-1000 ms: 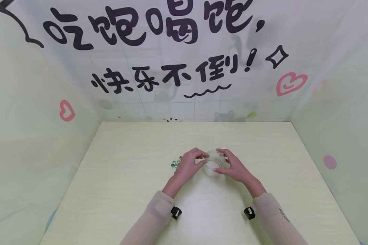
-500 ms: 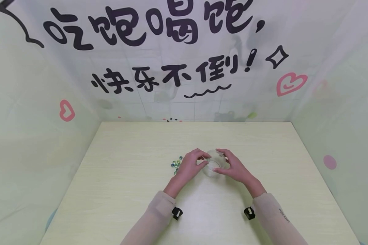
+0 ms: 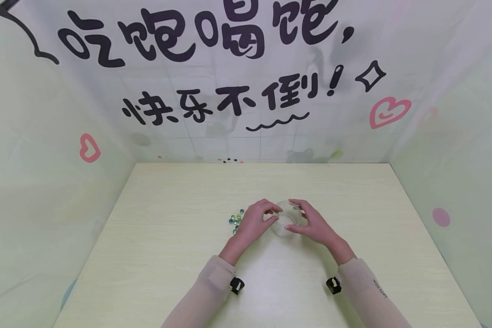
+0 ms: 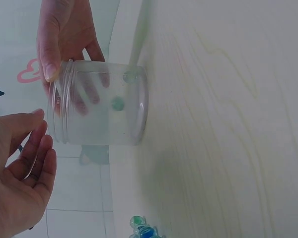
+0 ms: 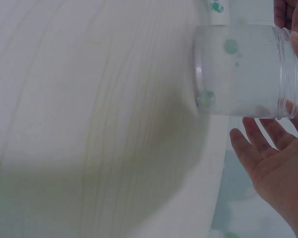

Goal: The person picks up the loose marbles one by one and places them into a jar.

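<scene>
A clear, lidless jar [image 3: 280,230] stands upright on the table. My right hand [image 3: 315,225] holds it from the right, thumb at the near side and fingers round the far side. At the left of its mouth is my left hand [image 3: 253,219], thumb and fingertips slightly apart with nothing seen between them. In the left wrist view one green marble [image 4: 117,103] shows midway up the jar, apart from its floor. Another marble [image 5: 206,98] lies at the jar's bottom in the right wrist view. Loose glass marbles [image 3: 235,219] lie left of my left hand, which partly hides them.
The pale wood-grain table [image 3: 168,255] is enclosed by a back cloth [image 3: 238,146] with black lettering and by light side cloths. A black strap piece [image 3: 237,286] sits at the left sleeve, and a similar black strap piece [image 3: 334,285] at the right.
My left hand has shifted slightly right, uncovering more loose marbles. The small greenish marble at its fingertips has been let go into the jar. The right hand and jar stay put.
</scene>
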A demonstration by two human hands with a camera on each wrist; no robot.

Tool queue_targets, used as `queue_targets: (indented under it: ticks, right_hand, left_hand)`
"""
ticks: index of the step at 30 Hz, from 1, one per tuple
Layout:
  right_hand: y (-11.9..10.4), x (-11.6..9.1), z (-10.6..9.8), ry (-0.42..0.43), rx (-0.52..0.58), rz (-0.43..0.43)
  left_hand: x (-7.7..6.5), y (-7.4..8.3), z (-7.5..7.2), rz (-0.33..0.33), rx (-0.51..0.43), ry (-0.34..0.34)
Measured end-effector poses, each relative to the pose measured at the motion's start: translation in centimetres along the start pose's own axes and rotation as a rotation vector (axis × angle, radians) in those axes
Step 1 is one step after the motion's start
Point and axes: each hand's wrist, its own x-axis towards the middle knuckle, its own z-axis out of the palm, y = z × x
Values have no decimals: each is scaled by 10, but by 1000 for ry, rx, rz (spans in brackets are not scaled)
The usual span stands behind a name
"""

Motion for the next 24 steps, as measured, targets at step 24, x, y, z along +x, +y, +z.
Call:
queue_targets:
  ticks: [24]
  right_hand:
    - [1, 0, 0, -4, 4, 3]
  left_hand:
    - [-4, -3, -4, -18, 0, 22]
